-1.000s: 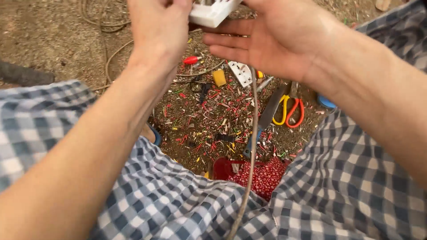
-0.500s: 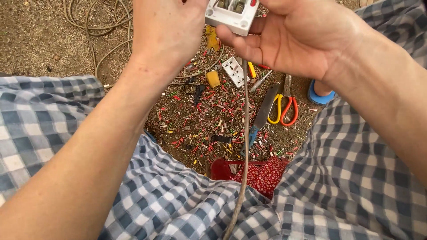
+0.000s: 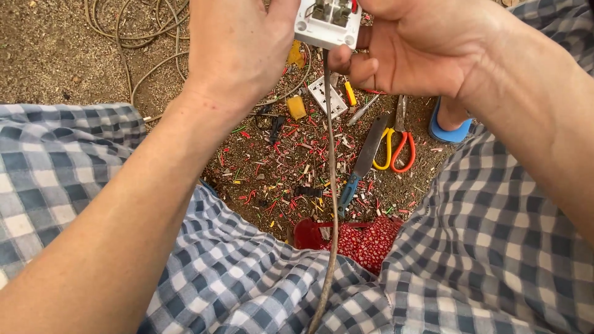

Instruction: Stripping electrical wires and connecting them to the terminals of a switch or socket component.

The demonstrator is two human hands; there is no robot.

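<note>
Both hands up at the top of the frame on 1 white socket box [image 3: 328,23], back side facing up so the terminals show. Right hand [image 3: 421,55] wraps it from the right, fingers curled closed under the lower edge – looks like the steadying grip. Left hand [image 3: 241,49] is closed in against the box's left side, thumb on the corner; fingertips hidden behind the hand, so can't tell what they pinch or work on. Held high and close to the face, probably to see the small terminals

Grey cable [image 3: 333,185] drops straight from the box's underside, down the centre of the frame and off the bottom edge between the knees. It hangs free, touching nothing I can make out until the checked blue-and-white cloth [image 3: 247,278] over the legs

Ground below, centre of frame: litter of red, green and white wire offcuts [image 3: 291,167]. Just under the box lies a white socket faceplate [image 3: 327,96], 2 yellow bits [image 3: 297,106] left of it. Right of the cable: blue-handled knife [image 3: 359,170], then scissors with yellow and red loops [image 3: 399,145], close together. Blue sandal [image 3: 450,131] at the right. Red patterned cloth [image 3: 362,238] low centre. Coiled cable [image 3: 136,37] upper left on bare dirt

Forearms and hands block most of the box; nothing else crowds it
</note>
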